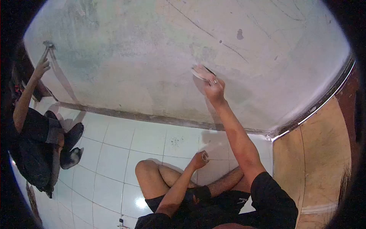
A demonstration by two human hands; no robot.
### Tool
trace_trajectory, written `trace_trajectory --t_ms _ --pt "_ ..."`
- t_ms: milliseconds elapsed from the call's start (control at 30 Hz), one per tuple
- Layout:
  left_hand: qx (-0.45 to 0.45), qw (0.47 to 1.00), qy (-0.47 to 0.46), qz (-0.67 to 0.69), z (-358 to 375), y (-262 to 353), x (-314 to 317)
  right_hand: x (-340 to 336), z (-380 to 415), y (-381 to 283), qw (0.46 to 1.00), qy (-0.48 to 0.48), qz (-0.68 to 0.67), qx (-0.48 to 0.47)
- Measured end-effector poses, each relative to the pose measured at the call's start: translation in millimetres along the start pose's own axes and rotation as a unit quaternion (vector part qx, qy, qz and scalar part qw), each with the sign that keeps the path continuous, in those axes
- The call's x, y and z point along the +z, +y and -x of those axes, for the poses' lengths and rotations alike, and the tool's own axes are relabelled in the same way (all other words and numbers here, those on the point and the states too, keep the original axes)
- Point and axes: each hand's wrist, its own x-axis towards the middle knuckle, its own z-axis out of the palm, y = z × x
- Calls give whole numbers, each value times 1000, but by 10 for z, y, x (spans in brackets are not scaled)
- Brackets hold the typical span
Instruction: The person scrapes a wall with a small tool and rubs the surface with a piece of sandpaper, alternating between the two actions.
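Observation:
Against the patchy, pale wall point(152, 72), my right hand point(214, 89) is closed on a flat, pale hand-sized pad with a dark edge point(199, 73). The arm reaches up and forward, and its shadow falls on the plaster just below. My left hand point(199, 159) is low, over the tiled floor point(148, 139) by my crossed legs, with its fingers curled. A small whitish thing point(205, 156) shows at its fingers; I cannot tell what it is.
At the left another person point(34, 141) sits by the wall, one hand raised with a scraper-like tool point(48, 44) on the plaster. A brown wooden panel point(318, 152) stands at the right. Dark specks point(174, 142) lie on the tiles, and a small dark object point(121, 221) is near the bottom edge.

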Motion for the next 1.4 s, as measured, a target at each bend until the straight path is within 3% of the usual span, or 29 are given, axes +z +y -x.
trace_trajectory --t_ms 67,167,267,367,400,533,600,733,833,967,1067,1133,1200,1300,1400 --pt "-5 1000 13 -9 9 44 -41 100 142 136 998 58 -25 -3" --pt "-11 1000 17 11 23 130 -49 93 -347 -56 999 -2 5 -40" --pt "-23 1000 -2 0 23 55 46 121 -281 116 998 -59 24 -19" --pt "14 999 11 -39 -23 -103 63 -39 92 42 997 -17 43 -58" --pt "6 999 17 -38 -15 11 -12 -1 141 72 998 -5 -24 -66" --pt "10 993 111 29 -25 161 -73 112 -41 103 999 -42 7 -18" --pt "-19 995 101 20 -25 146 -38 128 -114 158 997 -78 -12 5" --pt "-19 998 67 -6 -35 12 12 -8 167 126 997 -27 -11 -69" --pt "-51 992 103 44 -35 -108 20 144 -5 148 999 -4 19 -38" --pt "-69 988 135 7 29 -6 -46 76 -271 56 996 -38 16 -79" --pt "-43 988 135 57 -41 -211 56 28 186 253 994 -36 -12 -104" --pt "-58 982 138 112 -97 -224 81 73 12 154 997 -27 -1 -73" --pt "-55 985 146 76 -45 -190 151 102 -213 25 999 -33 -2 -41" --pt "-45 986 157 22 -6 -112 195 50 -106 200 990 -137 -20 0" --pt "-54 985 158 32 -65 -81 68 -185 138 156 996 -53 -55 -48"
